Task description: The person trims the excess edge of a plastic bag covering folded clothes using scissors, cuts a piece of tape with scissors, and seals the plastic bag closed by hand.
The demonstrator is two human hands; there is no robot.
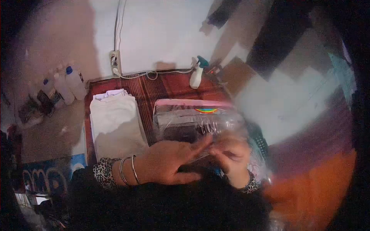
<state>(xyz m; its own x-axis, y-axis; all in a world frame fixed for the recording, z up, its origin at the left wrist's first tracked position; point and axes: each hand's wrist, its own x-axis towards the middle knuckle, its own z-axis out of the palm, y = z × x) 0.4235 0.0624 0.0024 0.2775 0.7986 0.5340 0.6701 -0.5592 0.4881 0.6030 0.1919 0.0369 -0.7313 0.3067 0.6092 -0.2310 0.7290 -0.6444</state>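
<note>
My left hand (165,159), with two metal bangles at its wrist, reaches rightward with the index finger stretched out and the thumb apart. My right hand (232,156) is closed, its fingers bent together and blurred; what they pinch, if anything, is too small to make out. Both hands are over the near edge of a clear plastic package (175,120) of folded dark and pink cloth with a rainbow patch (206,110). Left of the package lies a stack of folded white clothes (115,115), partly hidden by my left forearm.
A spray bottle (196,78) with a green head stands at the back of the red striped cloth (169,82). A power strip (114,63) and cable run along the wall. Plastic bottles (73,79) stand at the left. Orange fabric (320,196) is at the right.
</note>
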